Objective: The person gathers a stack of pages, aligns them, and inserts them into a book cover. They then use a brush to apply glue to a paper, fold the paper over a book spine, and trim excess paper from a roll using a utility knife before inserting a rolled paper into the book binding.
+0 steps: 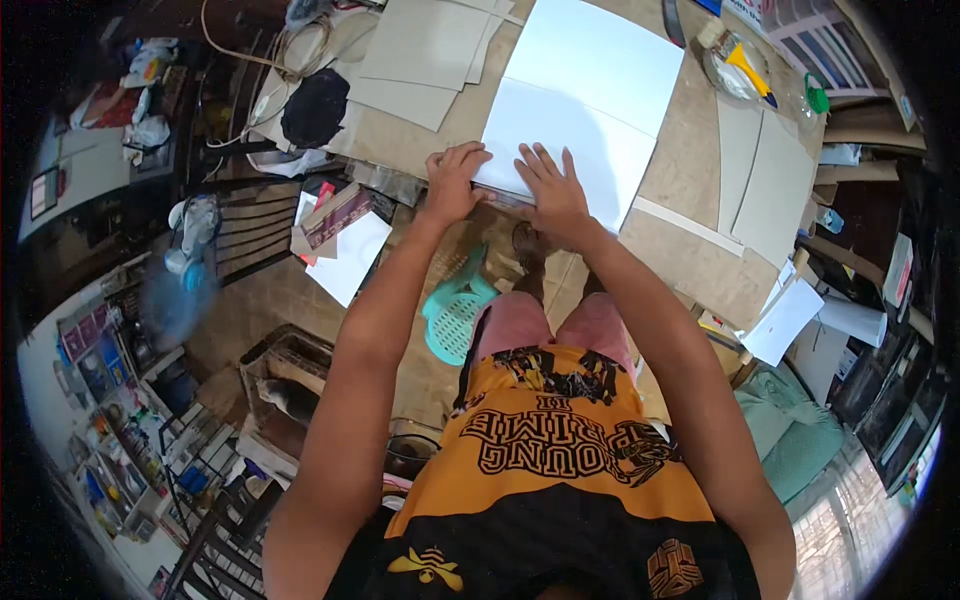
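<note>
A large white paper sheet (580, 65), creased across its middle, lies on the brown table with its near edge toward me. My left hand (456, 184) is closed at the sheet's near left corner, fingers bent against the edge and thumb close to the corner. Flat on the near part of the paper rests my right hand (556, 196), its fingers spread and pointing away from me. Whether several sheets lie under it I cannot tell.
Grey cardboard sheets (420, 50) lie at the table's far left, beside a black cloth (315, 108). More grey boards (770, 185) are on the right, below a clear container (733, 68) with a yellow-handled brush. A turquoise plastic stool (455, 325) stands under the table's near edge.
</note>
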Action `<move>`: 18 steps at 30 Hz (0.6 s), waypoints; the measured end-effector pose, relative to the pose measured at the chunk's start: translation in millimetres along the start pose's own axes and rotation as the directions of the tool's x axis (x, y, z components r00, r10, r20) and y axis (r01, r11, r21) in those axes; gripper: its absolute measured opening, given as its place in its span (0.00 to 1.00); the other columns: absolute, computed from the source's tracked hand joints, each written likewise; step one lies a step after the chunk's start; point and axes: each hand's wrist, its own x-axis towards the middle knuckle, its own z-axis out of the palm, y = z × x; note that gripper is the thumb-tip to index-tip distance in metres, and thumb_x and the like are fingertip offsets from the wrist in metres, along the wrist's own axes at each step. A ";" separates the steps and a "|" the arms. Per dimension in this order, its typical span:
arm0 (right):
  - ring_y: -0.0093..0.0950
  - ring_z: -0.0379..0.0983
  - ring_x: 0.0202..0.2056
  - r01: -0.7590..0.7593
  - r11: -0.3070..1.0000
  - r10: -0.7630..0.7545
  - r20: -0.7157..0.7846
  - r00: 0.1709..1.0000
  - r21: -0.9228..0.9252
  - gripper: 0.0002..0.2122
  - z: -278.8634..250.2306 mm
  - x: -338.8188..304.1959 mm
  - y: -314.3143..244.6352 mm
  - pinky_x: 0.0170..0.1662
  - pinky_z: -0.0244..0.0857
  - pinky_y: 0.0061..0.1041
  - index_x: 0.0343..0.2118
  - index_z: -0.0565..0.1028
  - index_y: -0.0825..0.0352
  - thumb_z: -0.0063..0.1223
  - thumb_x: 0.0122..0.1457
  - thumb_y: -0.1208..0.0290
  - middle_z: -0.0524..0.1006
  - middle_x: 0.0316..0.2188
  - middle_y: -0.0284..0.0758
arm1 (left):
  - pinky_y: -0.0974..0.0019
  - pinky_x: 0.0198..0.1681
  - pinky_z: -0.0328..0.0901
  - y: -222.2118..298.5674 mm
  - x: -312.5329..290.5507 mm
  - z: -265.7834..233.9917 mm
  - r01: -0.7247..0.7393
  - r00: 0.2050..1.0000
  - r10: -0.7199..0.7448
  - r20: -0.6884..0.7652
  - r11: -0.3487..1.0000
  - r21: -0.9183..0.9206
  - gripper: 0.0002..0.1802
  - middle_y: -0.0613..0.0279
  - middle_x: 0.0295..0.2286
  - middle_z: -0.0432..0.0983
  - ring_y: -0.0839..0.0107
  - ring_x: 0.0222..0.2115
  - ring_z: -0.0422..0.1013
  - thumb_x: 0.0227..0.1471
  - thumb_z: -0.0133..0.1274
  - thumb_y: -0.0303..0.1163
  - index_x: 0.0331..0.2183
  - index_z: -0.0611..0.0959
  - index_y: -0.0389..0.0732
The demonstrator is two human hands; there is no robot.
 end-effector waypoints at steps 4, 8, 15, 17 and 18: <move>0.32 0.48 0.62 0.000 0.999 0.004 -0.086 0.996 0.042 0.34 11.2 5.0 -5.7 0.59 0.38 0.57 0.53 0.65 0.60 0.62 0.41 0.56 0.55 0.61 0.34 | 0.56 0.50 0.51 -6.6 2.7 1.4 0.017 0.999 -0.021 -0.033 0.995 -0.100 0.35 0.67 0.47 0.68 0.65 0.49 0.62 0.23 0.68 0.34 0.42 0.76 0.49; 0.32 0.50 0.61 -0.014 0.999 0.006 -0.149 0.989 -0.053 0.32 20.5 6.4 -6.3 0.57 0.39 0.60 0.52 0.67 0.58 0.61 0.42 0.56 0.58 0.59 0.32 | 0.58 0.50 0.51 -7.1 4.5 4.9 0.044 0.997 -0.053 -0.055 0.987 -0.153 0.34 0.67 0.45 0.68 0.64 0.47 0.62 0.22 0.68 0.30 0.40 0.77 0.50; 0.31 0.50 0.61 -0.069 0.997 0.072 -0.105 0.992 0.024 0.30 14.2 5.7 -11.3 0.57 0.42 0.57 0.51 0.68 0.57 0.61 0.42 0.58 0.58 0.59 0.30 | 0.58 0.50 0.51 -7.7 2.1 9.4 0.062 0.993 -0.077 -0.085 0.984 -0.166 0.33 0.68 0.45 0.68 0.64 0.46 0.63 0.23 0.67 0.28 0.39 0.77 0.52; 0.31 0.50 0.61 -0.072 0.997 0.072 -0.088 0.993 0.012 0.30 13.4 5.9 -12.6 0.57 0.42 0.57 0.51 0.68 0.57 0.61 0.42 0.59 0.58 0.59 0.30 | 0.58 0.50 0.50 -7.9 0.7 9.8 0.049 0.992 -0.066 -0.103 0.986 -0.160 0.32 0.68 0.45 0.68 0.64 0.46 0.62 0.24 0.67 0.28 0.39 0.77 0.51; 0.31 0.50 0.61 -0.081 0.997 0.081 -0.080 0.993 0.009 0.30 14.0 6.1 -13.5 0.57 0.42 0.57 0.52 0.67 0.57 0.61 0.42 0.59 0.58 0.60 0.30 | 0.58 0.50 0.50 -7.9 1.0 9.7 0.044 0.992 -0.062 -0.108 0.987 -0.157 0.32 0.68 0.45 0.68 0.64 0.46 0.62 0.24 0.67 0.28 0.39 0.77 0.51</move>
